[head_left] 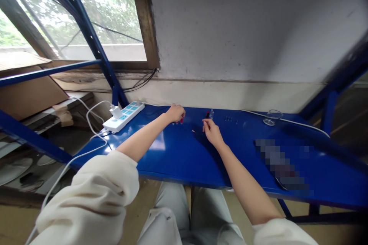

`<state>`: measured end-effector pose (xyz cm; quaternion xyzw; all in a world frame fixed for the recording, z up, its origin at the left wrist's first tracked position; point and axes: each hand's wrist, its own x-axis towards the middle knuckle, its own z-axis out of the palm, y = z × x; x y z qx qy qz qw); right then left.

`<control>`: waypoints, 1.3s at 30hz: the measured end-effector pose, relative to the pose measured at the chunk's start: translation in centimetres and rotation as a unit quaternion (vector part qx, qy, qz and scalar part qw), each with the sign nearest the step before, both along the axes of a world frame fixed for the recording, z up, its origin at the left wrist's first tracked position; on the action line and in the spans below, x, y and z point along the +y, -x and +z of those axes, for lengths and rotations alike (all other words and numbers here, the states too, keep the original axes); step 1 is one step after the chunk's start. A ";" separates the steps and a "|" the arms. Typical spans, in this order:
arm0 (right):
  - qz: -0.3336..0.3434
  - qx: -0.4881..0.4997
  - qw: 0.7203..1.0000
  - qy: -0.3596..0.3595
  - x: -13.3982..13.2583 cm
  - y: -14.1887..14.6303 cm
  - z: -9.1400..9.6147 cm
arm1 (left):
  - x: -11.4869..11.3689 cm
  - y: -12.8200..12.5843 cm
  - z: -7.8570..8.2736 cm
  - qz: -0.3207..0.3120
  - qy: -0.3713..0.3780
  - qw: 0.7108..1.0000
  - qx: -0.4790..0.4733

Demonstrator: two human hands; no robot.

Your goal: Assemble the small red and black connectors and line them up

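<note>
My left hand (176,113) reaches to the far side of the blue table, its fingers bent down and closed over a short row of small clear and red pieces. A small red piece (181,120) shows just under its fingertips. My right hand (212,131) hovers nearer to me with thumb and fingers pinched together; whatever sits between them is too small to make out. Behind it are a small red and black piece (207,114) and some clear tube-like pieces (212,114). A tiny pale pink bit (193,131) lies between the two hands.
A white power strip (123,118) with a plug sits at the table's left. Several tiny clear pieces (228,118) lie right of my hands. Farther right are a clear glass cup (271,118), a white cable and a blurred-out dark flat object (280,166). A wall backs the blue table (178,160).
</note>
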<state>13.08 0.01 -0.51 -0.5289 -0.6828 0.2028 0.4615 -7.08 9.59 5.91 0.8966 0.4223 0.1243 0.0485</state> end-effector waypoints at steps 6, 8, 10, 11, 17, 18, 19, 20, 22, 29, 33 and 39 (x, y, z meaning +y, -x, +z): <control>0.003 -0.003 1.000 0.000 0.0 0.0 0.0 | 0.3 0.3 -0.3 0.012 0.016 0.999 -0.031; 0.001 -0.004 1.000 -0.001 0.0 -0.1 0.0 | 0.2 0.4 -0.2 0.013 0.011 1.000 -0.020; -0.001 -0.003 1.000 -0.002 0.0 -0.1 -0.1 | 0.1 0.4 -0.1 0.013 0.009 1.000 -0.008; -0.002 -0.002 1.000 -0.002 0.1 -0.1 -0.1 | 0.1 0.4 0.0 0.012 0.010 1.000 -0.003; 0.002 -0.005 1.000 -0.005 0.2 -0.2 -0.2 | -0.2 0.2 0.3 0.014 0.012 1.000 0.009; 0.001 -0.004 1.000 -0.007 0.2 -0.2 -0.2 | -0.2 0.2 0.4 0.016 0.018 1.000 0.000; 0.000 -0.004 1.000 -0.009 0.3 -0.2 -0.2 | -0.3 0.2 0.4 0.018 0.026 0.999 -0.012; -0.001 -0.006 1.000 -0.008 0.3 -0.3 -0.2 | -0.3 0.2 0.4 0.020 0.034 0.999 -0.024; -0.009 -0.018 1.000 -0.003 0.3 -0.5 -0.2 | -0.4 0.1 0.5 0.024 0.049 0.997 -0.048; -0.112 -0.153 0.982 0.001 0.6 -1.6 -0.8 | -0.9 -0.2 1.2 0.013 0.044 0.994 -0.102; -0.185 -0.228 0.955 0.048 0.4 -1.5 -0.8 | -2.3 -2.1 1.1 -0.031 -0.045 0.992 -0.115; -0.217 -0.305 0.919 0.125 0.0 -1.1 -0.2 | -4.0 -7.1 -2.4 -0.009 -0.067 0.997 -0.042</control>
